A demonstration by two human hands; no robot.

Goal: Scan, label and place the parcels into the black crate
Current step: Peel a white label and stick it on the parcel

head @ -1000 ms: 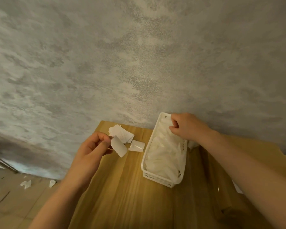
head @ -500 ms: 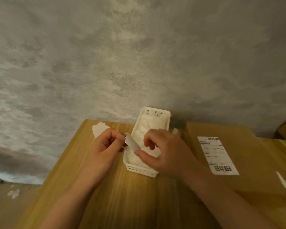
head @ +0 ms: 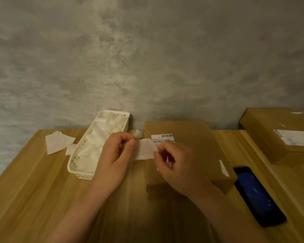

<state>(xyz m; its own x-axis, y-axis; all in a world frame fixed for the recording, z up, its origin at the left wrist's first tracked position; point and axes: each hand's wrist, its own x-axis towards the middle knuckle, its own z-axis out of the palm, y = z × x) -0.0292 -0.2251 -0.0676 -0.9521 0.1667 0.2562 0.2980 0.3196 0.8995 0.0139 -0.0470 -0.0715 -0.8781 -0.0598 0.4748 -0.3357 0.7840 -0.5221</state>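
Parcel number one, a flat brown cardboard box (head: 188, 146), lies on the wooden table (head: 33, 190) right in front of the person, its far end close to the grey wall (head: 147, 58) and its long side running from that wall back toward the person. A printed shipping label (head: 162, 138) with a barcode sits on its top near the far left corner, partly hidden behind the hands. Both hands are raised just over the box's left edge with a small white sticker (head: 145, 149) stretched between them, its long side lying left to right. The left hand (head: 117, 155) pinches the sticker's left end between thumb and curled fingers; the right hand (head: 175, 165) pinches the right end the same way. To the left of the box stands a white plastic basket (head: 82, 173) full of white paper pieces, its long side also running toward the wall and leaning a little to the right. Further left, a few loose white slips (head: 57, 142) lie fanned on the table. A dark phone (head: 258, 195) lies flat just right of the box, and a second cardboard box (head: 270, 130) with its own label sits well off to the right.
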